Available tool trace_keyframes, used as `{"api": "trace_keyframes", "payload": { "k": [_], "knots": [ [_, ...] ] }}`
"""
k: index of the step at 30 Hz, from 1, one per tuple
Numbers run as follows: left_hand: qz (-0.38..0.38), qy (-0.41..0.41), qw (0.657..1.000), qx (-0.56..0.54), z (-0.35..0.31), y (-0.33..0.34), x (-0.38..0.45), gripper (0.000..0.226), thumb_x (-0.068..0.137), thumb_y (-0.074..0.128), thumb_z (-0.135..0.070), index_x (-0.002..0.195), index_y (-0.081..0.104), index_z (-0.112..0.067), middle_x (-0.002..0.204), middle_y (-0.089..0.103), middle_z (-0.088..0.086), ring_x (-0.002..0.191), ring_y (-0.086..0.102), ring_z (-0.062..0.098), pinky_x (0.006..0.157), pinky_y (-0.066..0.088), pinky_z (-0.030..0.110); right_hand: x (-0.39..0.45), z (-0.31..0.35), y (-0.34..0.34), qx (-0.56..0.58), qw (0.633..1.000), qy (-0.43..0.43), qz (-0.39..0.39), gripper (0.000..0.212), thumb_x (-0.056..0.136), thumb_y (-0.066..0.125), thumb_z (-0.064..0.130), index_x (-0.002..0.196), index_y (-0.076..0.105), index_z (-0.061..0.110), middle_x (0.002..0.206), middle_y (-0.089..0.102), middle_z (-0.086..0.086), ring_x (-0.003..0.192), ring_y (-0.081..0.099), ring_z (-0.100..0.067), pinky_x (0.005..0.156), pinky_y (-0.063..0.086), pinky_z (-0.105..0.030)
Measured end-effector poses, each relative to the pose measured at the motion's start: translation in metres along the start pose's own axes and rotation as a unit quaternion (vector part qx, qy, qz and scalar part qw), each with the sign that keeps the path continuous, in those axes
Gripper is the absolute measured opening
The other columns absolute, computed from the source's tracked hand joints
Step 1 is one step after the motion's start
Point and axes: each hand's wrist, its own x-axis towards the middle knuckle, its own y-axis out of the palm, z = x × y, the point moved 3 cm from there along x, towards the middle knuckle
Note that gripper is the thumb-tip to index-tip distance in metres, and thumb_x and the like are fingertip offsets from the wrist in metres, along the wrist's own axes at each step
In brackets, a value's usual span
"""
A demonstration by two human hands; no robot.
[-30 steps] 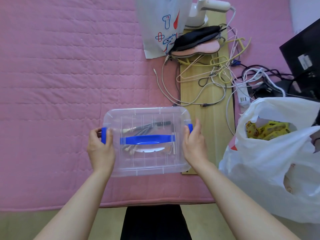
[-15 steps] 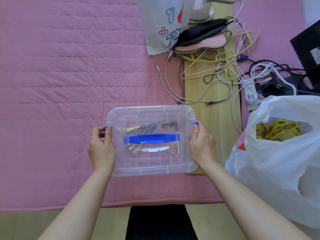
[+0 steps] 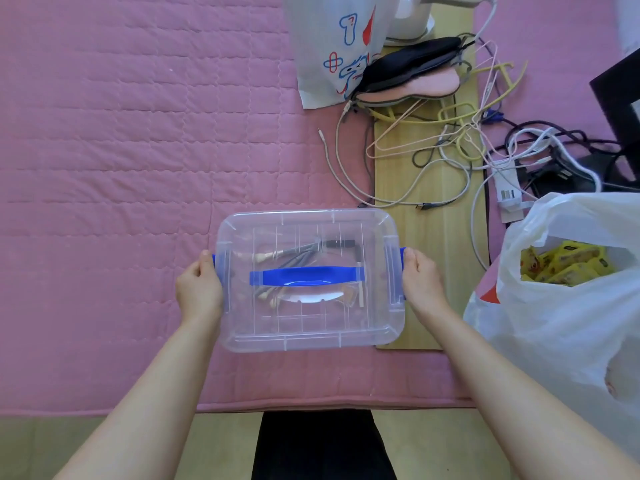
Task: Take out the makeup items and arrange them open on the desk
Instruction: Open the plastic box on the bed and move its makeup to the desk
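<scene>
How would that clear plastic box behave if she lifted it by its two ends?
The box looks rigid, with ribbed walls, so it probably keeps its shape. It seems light: only a few brushes show through the lid. These lie loose, so they would likely slide if it tilts. The left hand and right hand hold the blue latches, which could pop open.

Tangled cables [image 3: 433,161] on a wooden board [image 3: 436,258]; white bag [image 3: 561,306] holds perhaps yellow snack packets [image 3: 564,265]

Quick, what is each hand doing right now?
Left hand: grips the left blue latch of the clear box.
Right hand: grips the right blue latch.
</scene>
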Motion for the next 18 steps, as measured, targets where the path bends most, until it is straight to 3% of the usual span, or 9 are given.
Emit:
{"api": "trace_keyframes", "payload": {
  "k": [2,4,6,8,10,11,14,18],
  "knots": [
    [0.045,-0.117,0.991,-0.040,0.001,0.001,0.004,0.036,0.092,0.049,-0.045,0.081,0.064,-0.014,0.085,0.064,0.008,0.077,0.057,0.027,0.077,0.052,0.043,0.004,-0.002,0.001,0.021,0.996,0.062,0.068,0.048,0.102,0.027,0.035,0.086,0.054,-0.002,0.074,0.055,-0.010,0.069,0.048,-0.023,0.069,0.045,-0.037],
    [0.077,-0.150,0.985,-0.045,-0.002,-0.001,0.004,0.032,0.090,0.053,-0.042,0.082,0.062,-0.013,0.082,0.062,0.008,0.076,0.057,0.028,0.072,0.051,0.039,0.004,0.001,-0.001,0.031,0.992,0.084,0.087,0.048,0.102,0.028,0.034,0.091,0.056,-0.002,0.079,0.057,-0.012,0.073,0.051,-0.024,0.075,0.049,-0.040],
    [0.048,-0.047,0.998,0.010,-0.010,-0.005,0.003,0.022,0.092,0.050,-0.030,0.080,0.060,-0.014,0.081,0.059,0.007,0.080,0.055,0.029,0.069,0.046,0.036,0.001,0.011,-0.006,0.023,0.997,0.058,0.054,0.034,0.101,0.032,0.026,0.105,0.060,0.006,0.091,0.062,-0.009,0.082,0.057,-0.026,0.077,0.049,-0.039],
    [0.007,0.092,0.992,0.089,-0.019,-0.009,-0.006,0.024,0.094,0.044,-0.021,0.107,0.062,-0.013,0.108,0.062,0.008,0.105,0.055,0.029,0.092,0.045,0.040,-0.006,0.024,-0.011,-0.020,1.000,-0.001,0.006,0.034,0.098,0.036,0.016,0.127,0.054,0.013,0.121,0.060,-0.005,0.107,0.057,-0.025,0.095,0.045,-0.035],
    [-0.008,0.224,0.967,0.123,-0.029,-0.009,-0.023,0.036,0.095,0.044,-0.014,0.130,0.053,-0.010,0.133,0.052,0.008,0.126,0.043,0.024,0.110,0.031,0.037,-0.020,0.037,-0.014,-0.069,0.992,-0.093,-0.041,0.042,0.096,0.040,0.008,0.137,0.045,0.011,0.142,0.044,-0.005,0.128,0.043,-0.022,0.103,0.028,-0.020],
    [-0.005,0.284,0.949,0.140,-0.032,-0.007,-0.031,0.039,0.095,0.046,-0.010,0.133,0.050,-0.008,0.139,0.048,0.010,0.132,0.037,0.026,0.113,0.025,0.036,-0.029,0.045,-0.014,-0.095,0.983,-0.147,-0.049,0.046,0.094,0.042,0.005,0.140,0.042,0.009,0.149,0.036,-0.007,0.135,0.035,-0.022,0.107,0.023,-0.020],
    [0.052,0.431,0.873,0.222,-0.035,0.007,-0.057,0.043,0.091,0.053,-0.004,0.133,0.050,-0.002,0.145,0.041,0.016,0.140,0.027,0.036,0.115,0.024,0.048,-0.052,0.057,-0.004,-0.191,0.938,-0.290,-0.007,0.057,0.090,0.051,0.002,0.144,0.037,0.008,0.155,0.027,-0.012,0.145,0.021,-0.028,0.117,0.022,-0.044],
    [0.132,0.498,0.806,0.291,-0.024,0.025,-0.080,0.050,0.088,0.063,-0.014,0.136,0.049,-0.008,0.150,0.037,0.008,0.143,0.022,0.032,0.114,0.024,0.053,-0.069,0.055,0.014,-0.267,0.906,-0.326,0.045,0.058,0.092,0.058,0.028,0.146,0.036,0.022,0.158,0.020,-0.004,0.147,0.009,-0.031,0.113,0.018,-0.061]
  ]
}}
